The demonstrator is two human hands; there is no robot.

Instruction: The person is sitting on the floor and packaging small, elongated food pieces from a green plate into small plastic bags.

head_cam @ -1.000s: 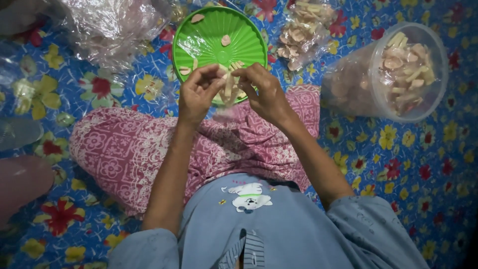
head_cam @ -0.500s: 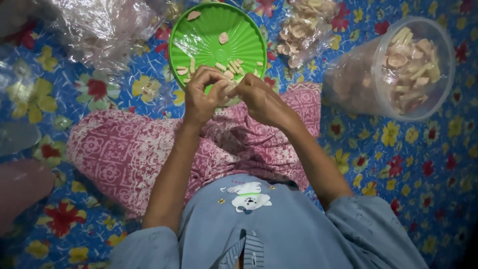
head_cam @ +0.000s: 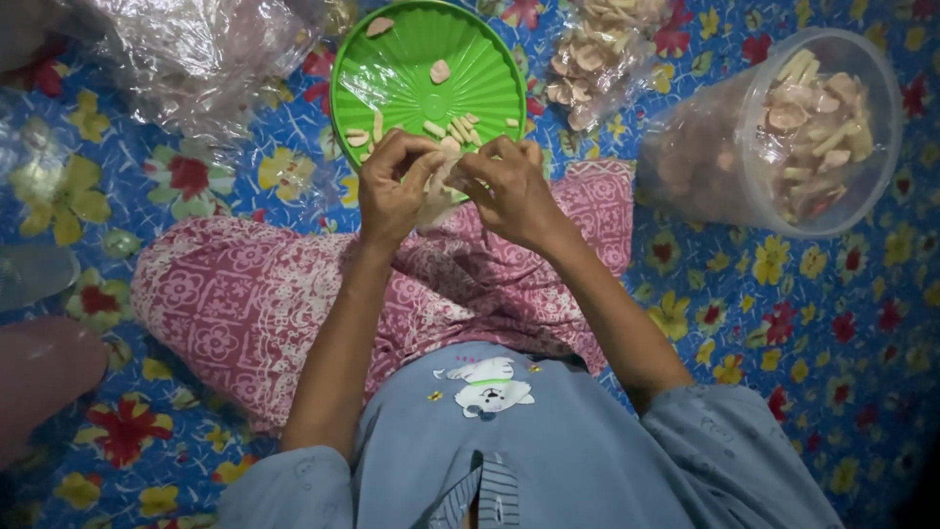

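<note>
My left hand and my right hand meet over the near rim of a round green plate. Both pinch a small pale piece held between the fingertips; what it is exactly I cannot tell. Several pale cut strips and slices lie on the plate just beyond my fingers. My knees, under a pink patterned cloth, are below the hands.
A clear round tub with pale slices lies tilted at the right. A clear bag of pale slices sits behind the plate, and a crumpled plastic bag at the back left. Everything rests on a blue flowered mat.
Both hands stay together at the plate's near rim, working the small piece; they have shifted slightly and the fingers have closed tighter on it.
</note>
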